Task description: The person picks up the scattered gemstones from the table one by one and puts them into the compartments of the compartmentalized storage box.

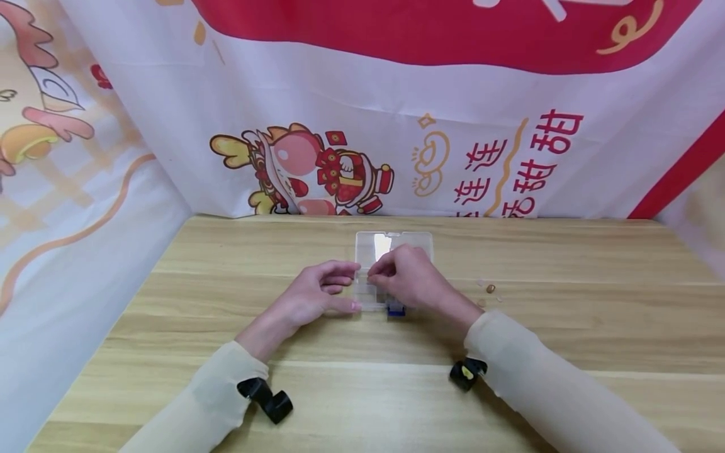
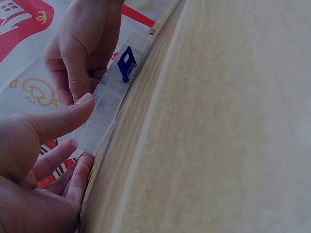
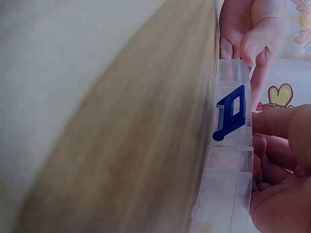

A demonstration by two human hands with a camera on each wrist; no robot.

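Both hands on clear compartment box (image 1: 385, 251): left hand (image 1: 314, 296) gripping near-left corner; right hand (image 1: 410, 277) curled over centre, grasp indeterminable.

I note the compartment box (image 1: 391, 248) under both hands as clear, glossy plastic, its raised lid catching a white glare, with a latch (image 3: 230, 112) of opaque blue plastic, smooth and faintly shiny. The table (image 1: 362, 390) reads as pale wood-grain laminate, smooth with a low satin sheen. The backdrop (image 1: 396, 126) along the far edge looks like printed cloth, matt and softly creased; I log the sleeves (image 1: 544, 390) as matt beige knit.
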